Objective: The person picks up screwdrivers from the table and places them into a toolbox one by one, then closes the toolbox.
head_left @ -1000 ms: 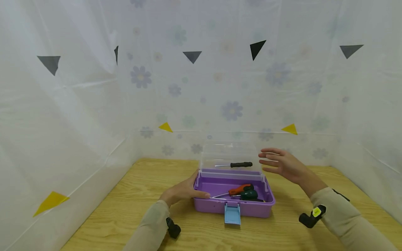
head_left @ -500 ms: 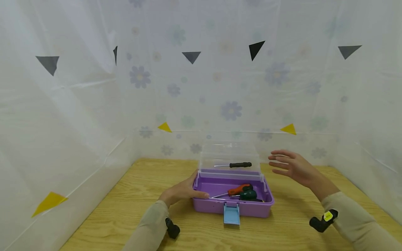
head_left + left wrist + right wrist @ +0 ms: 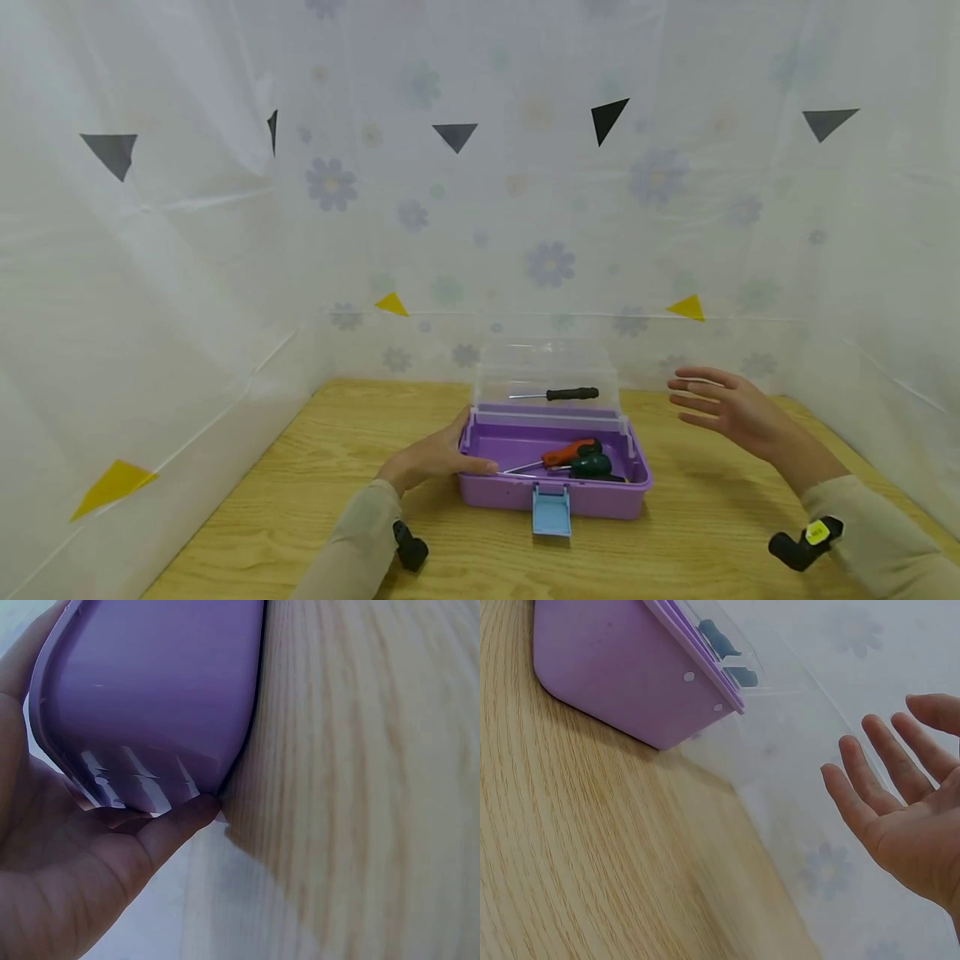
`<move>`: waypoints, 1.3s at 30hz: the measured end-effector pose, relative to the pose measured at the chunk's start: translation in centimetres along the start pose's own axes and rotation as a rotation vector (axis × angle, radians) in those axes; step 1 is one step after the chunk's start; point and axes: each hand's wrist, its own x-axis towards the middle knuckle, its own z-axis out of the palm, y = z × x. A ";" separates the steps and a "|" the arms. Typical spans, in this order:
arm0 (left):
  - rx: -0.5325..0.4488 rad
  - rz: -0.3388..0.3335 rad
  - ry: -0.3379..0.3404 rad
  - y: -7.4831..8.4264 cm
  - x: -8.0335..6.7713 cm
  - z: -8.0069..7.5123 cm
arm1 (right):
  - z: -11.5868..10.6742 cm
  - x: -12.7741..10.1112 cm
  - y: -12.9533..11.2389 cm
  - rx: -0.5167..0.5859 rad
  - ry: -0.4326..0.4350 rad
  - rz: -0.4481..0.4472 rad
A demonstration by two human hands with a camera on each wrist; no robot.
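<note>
A purple toolbox (image 3: 510,497) stands on the table with its clear lid (image 3: 543,364) tipped back and its light-blue latch (image 3: 551,512) hanging down in front. My left hand (image 3: 431,460) grips its left end, thumb over the front rim; the left wrist view shows fingers against the end wall (image 3: 157,682). Inside lie an orange-red-handled screwdriver (image 3: 564,454) and a dark green-handled screwdriver (image 3: 591,466), with another dark handle partly hidden beneath. A black-handled screwdriver (image 3: 572,394) lies at the lid. To the right, my right hand (image 3: 738,410) hovers with fingers spread, holding nothing.
The wood-grain table (image 3: 300,508) extends around the toolbox on all sides. White flower-patterned sheeting (image 3: 480,208) encloses the table at the back and both sides, with black and yellow triangles on it.
My right hand has drawn away from the toolbox, to the right and slightly down. The left hand keeps its grip, and toolbox and screwdrivers stay in place.
</note>
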 end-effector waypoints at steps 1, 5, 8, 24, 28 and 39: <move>-0.003 0.002 -0.002 0.0 0.0 0.0 | -0.2 -0.1 0.0 0.007 -0.011 0.000; -0.009 0.011 -0.006 -0.1 0.1 0.0 | -0.7 -0.5 -0.1 0.025 -0.059 0.003; -0.013 0.018 -0.008 -0.1 0.1 0.0 | -1.0 -0.9 -0.2 0.041 -0.090 0.005; -0.004 0.008 -0.004 0.0 0.0 0.0 | -3.5 -3.2 0.0 0.160 -0.116 0.007; -0.004 0.009 -0.003 0.1 0.0 0.1 | -4.2 -3.8 0.1 0.193 -0.118 0.011; -0.015 0.007 -0.002 0.1 0.0 0.0 | -6.5 -6.0 0.8 0.167 -0.075 0.013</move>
